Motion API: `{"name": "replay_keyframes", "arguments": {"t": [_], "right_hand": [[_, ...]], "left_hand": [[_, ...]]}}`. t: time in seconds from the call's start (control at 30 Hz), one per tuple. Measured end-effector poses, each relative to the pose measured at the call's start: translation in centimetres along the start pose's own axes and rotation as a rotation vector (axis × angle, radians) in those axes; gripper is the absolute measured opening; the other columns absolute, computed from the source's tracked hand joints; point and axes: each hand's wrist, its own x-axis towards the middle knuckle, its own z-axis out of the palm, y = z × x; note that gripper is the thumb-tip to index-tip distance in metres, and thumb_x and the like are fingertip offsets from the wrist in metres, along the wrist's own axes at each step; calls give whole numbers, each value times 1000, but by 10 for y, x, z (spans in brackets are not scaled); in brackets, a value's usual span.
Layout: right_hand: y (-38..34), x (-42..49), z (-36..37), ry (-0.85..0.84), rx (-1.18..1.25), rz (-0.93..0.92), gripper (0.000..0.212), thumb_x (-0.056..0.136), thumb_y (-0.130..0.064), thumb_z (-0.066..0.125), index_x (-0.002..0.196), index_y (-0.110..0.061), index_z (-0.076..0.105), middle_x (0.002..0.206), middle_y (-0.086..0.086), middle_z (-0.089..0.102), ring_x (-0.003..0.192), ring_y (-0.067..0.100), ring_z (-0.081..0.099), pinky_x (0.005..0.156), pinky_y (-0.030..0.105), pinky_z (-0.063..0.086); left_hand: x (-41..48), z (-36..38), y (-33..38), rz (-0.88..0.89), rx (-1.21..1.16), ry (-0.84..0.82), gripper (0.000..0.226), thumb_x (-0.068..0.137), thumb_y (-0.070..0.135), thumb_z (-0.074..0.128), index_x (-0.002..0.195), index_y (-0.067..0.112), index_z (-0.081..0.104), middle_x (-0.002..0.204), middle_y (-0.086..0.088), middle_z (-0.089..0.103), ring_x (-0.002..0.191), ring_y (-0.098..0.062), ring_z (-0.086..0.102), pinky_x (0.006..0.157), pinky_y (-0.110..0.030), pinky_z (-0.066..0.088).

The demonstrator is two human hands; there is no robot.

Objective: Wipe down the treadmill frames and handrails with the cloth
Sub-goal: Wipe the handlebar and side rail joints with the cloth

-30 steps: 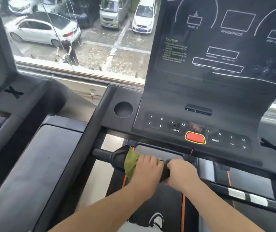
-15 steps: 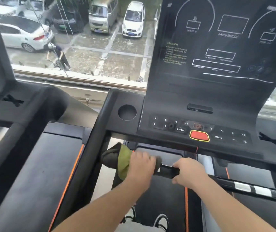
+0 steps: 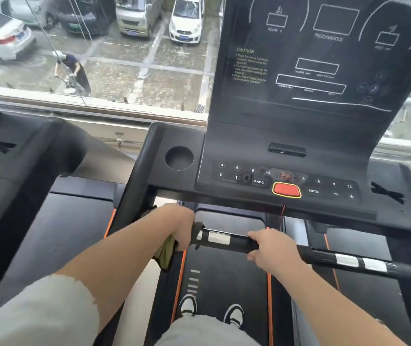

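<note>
The round black handrail bar [image 3: 239, 243] has silver patches. At its left end the soft cloth [image 3: 165, 254] is yellow-green. Above the bar, the flat button [image 3: 286, 189] is red, edged yellow.

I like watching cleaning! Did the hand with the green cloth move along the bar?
Yes. The left hand with the cloth slid left along the handrail, away from the red button.

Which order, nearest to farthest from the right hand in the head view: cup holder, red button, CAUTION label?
1. red button, on the console just ahead of the right hand, which grips the handlebar.
2. cup holder, at the console's left end.
3. CAUTION label, high on the upright display panel.
</note>
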Motion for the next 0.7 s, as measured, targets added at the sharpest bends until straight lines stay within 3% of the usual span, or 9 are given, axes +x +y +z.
{"name": "replay_keyframes", "arguments": {"t": [0.1, 0.17, 0.3, 0.37, 0.47, 0.53, 0.63, 0.7], "right_hand": [[1, 1, 1, -6, -21, -4, 22, 93, -39, 68, 112, -30, 63, 106, -4, 67, 105, 23, 64, 85, 34, 54], [4, 3, 2, 1, -32, -8, 19, 93, -39, 68, 109, -30, 62, 103, -4, 66, 103, 22, 64, 81, 34, 51], [6, 4, 2, 22, -69, -19, 25, 91, -39, 68, 113, -29, 64, 110, -3, 68, 108, 24, 65, 82, 32, 51], [6, 6, 1, 11, -78, -14, 29, 88, -41, 71, 114, -28, 66, 112, -3, 69, 110, 25, 65, 84, 33, 52], [5, 10, -2, -33, -80, -11, 31, 85, -42, 72, 113, -30, 68, 107, -4, 68, 105, 24, 66, 82, 32, 53], [5, 11, -4, -55, -70, -12, 29, 83, -41, 72, 110, -31, 68, 103, -5, 65, 103, 23, 65, 79, 31, 51], [3, 11, -5, -51, -54, -20, 26, 84, -41, 74, 108, -32, 68, 103, -7, 66, 102, 21, 65, 79, 30, 51], [2, 10, -6, -38, -41, -19, 27, 83, -42, 74, 108, -32, 69, 104, -8, 68, 102, 20, 65, 81, 31, 54]], "left_hand": [[12, -18, 22, 42, -111, -123, 40, 56, 30, 89, 91, 17, 73, 88, -1, 72, 80, -25, 74, 80, -42, 64], [20, -21, 49, 113, -152, -110, 47, 59, 28, 89, 102, 16, 73, 93, -2, 72, 81, -25, 73, 80, -41, 64], [30, -11, 100, 248, -13, 140, 30, 73, 25, 77, 97, 19, 60, 83, 0, 62, 82, -27, 69, 75, -36, 60], [26, -2, 102, 272, 11, 285, 30, 80, 24, 73, 104, 21, 55, 77, 2, 53, 86, -29, 67, 70, -35, 53], [13, 21, 64, 247, -64, 413, 39, 81, 28, 73, 116, 26, 56, 93, 0, 61, 96, -29, 67, 68, -36, 44], [0, 36, 20, 176, -104, 438, 37, 78, 37, 71, 111, 28, 57, 101, 1, 65, 97, -27, 67, 75, -36, 51], [-21, 45, -37, 76, -68, 354, 50, 73, 51, 75, 117, 34, 58, 105, 7, 65, 99, -19, 63, 87, -35, 53], [-23, 43, -40, 56, 28, 306, 62, 71, 50, 78, 127, 34, 54, 110, 5, 65, 101, -21, 62, 86, -34, 49]]}}
